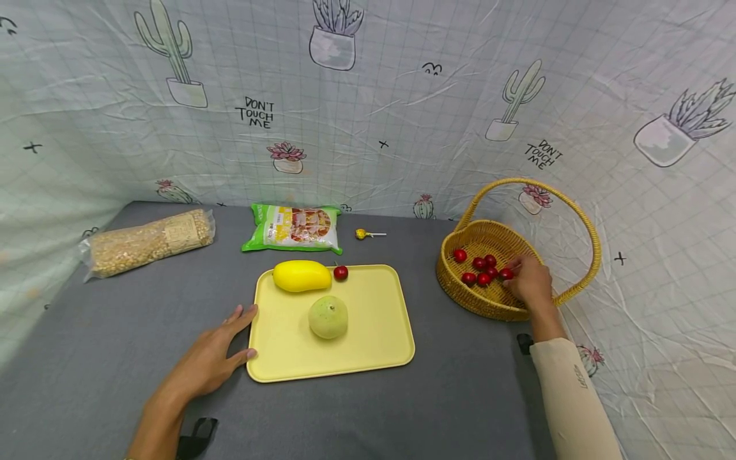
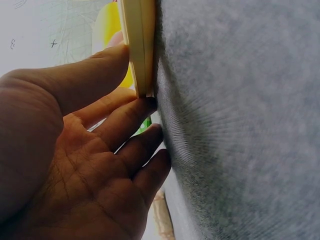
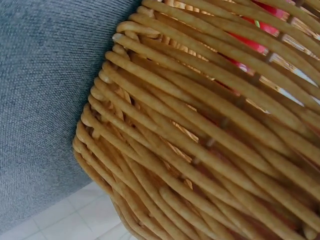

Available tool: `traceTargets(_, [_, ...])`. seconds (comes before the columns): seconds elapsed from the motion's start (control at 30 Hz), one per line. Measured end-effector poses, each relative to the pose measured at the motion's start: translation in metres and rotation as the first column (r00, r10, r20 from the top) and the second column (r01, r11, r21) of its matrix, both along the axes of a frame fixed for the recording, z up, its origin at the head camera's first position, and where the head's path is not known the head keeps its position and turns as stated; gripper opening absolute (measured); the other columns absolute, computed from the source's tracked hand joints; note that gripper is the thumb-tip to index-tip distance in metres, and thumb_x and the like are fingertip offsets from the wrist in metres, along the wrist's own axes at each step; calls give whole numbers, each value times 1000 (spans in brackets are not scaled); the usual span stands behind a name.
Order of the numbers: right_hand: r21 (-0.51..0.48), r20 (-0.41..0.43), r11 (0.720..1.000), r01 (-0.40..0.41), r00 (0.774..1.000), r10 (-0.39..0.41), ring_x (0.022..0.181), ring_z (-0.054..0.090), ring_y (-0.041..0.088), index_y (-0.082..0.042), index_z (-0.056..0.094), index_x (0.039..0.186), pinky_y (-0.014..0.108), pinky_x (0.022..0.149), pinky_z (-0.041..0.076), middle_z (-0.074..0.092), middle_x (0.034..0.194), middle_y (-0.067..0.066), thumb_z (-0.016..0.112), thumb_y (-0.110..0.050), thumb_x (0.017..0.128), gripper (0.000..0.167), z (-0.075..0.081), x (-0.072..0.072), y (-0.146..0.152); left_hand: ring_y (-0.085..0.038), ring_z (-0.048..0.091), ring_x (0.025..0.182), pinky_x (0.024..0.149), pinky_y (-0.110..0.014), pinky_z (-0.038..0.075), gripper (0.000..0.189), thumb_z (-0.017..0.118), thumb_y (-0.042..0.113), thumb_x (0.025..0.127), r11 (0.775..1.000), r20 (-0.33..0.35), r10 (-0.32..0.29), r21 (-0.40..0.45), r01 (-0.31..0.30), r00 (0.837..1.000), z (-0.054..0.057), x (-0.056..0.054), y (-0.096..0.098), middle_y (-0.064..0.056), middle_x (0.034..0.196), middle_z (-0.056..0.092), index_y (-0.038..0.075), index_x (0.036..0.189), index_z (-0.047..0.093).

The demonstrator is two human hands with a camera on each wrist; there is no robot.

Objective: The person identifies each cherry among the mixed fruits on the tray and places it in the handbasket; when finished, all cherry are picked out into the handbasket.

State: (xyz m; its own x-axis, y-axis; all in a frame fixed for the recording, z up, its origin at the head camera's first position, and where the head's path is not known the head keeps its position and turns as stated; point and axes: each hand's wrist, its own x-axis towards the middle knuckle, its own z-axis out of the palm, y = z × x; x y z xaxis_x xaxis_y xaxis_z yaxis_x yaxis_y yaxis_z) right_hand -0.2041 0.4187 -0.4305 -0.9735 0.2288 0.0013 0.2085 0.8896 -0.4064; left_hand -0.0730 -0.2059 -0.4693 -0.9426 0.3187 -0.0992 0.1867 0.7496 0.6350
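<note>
My right hand (image 1: 530, 281) reaches into a wicker basket (image 1: 483, 308), its thumb and fingertips pinching a dark red cherry (image 1: 506, 273). Several more cherries (image 1: 484, 280) lie beside it on the basket floor. In the right wrist view the basket's woven wall (image 3: 190, 130) hides that hand. My left hand (image 1: 209, 358) has its fingers spread against the left edge of a pale yellow tray (image 1: 374, 345); thumb and fingertips touch the rim (image 2: 137, 50). On the tray sit a yellow mango (image 1: 301, 276), a round pale green fruit (image 1: 328, 317) and one cherry (image 1: 340, 273).
Behind the tray lie a green and white food packet (image 1: 296, 228) and a yellow-wrapped lollipop (image 1: 368, 234). A clear bag of yellowish beans or kernels (image 1: 149, 243) rests at the back left. The basket's tall handle (image 1: 592, 236) arches over its right side. A printed cloth (image 1: 379, 102) hangs behind the grey table (image 1: 460, 396).
</note>
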Motion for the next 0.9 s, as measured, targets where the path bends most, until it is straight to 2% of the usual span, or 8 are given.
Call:
traceTargets(0.3, [11,45,999,-54,998,53,97,69,44,3,69,115,45,72,53,75,113,30,84,-4,85,35,-1,-1,-1,-58,36,151,114,-75,38,83,79,19,97,1000,-1,-2,8,2,1000,0,0,1,-35,167,32,6,166,36])
traceTargets(0.7, [4,28,999,-39,999,39,109,66,51,3,69,126,58,84,55,73,122,31,81,-5,89,40,6,4,-7,-58,35,151,114,-75,38,82,78,19,97,1000,-4,-5,1,5,1000,1,0,1,-36,167,31,5,166,36])
traceTargets(0.8, [20,-12,999,-40,999,40,111,64,53,2,70,127,62,90,54,73,124,30,81,-6,91,39,10,8,-11,-58,36,151,114,-75,38,82,78,19,97,1000,-3,-4,-3,4,1000,1,0,1,-36,167,31,5,166,36])
traceTargets(0.9, [36,-132,997,-70,988,74,107,67,53,3,71,125,64,91,52,75,119,30,80,-3,90,38,12,11,-17,-58,36,151,114,-75,38,82,78,19,97,1000,-3,-4,-4,4,1000,1,0,1,-36,166,31,4,166,36])
